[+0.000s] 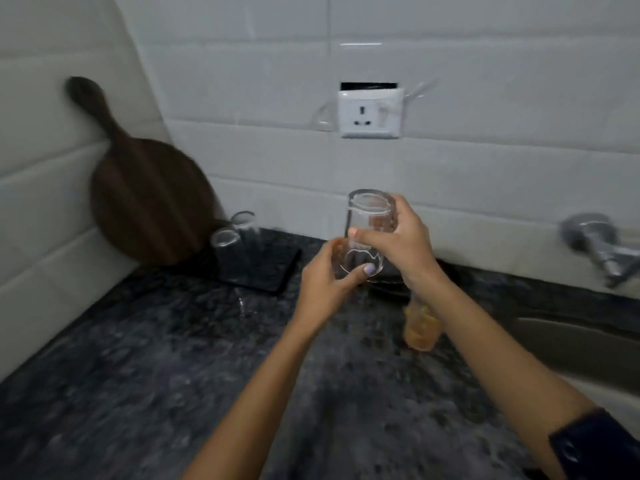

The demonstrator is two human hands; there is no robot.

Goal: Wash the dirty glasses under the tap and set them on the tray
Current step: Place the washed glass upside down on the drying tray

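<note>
Glass [365,233] sits inverted in mid-air over the tabletop [138,358], base up and mouth down, held between both hands just right of the tray [273,271]. The right hand [398,237] wraps the upper body, thumb across the front and fingers curled round the back. The left hand [325,275] cups the lower end, thumb pressed near the rim. It looks clear, so my guess is that it is washed and bound for the tray.

Two glasses [235,237] already stand mouth-down on the tray's far left part, close together in front of the board [149,199]. The near right part of the tray looks free, so that is the spot to aim for. To do it well, I would keep the glass inverted and level, bring it down straight so the whole rim lands at once, and leave a gap from the other two so nothing clinks. Wet glass slips, so one hand should stay firm round the body until the rim is seated.

A dirty glass [420,327] with orange residue waits on the tabletop under the right forearm, an easy thing to knock. The tap [595,247] is well off to the right.
</note>
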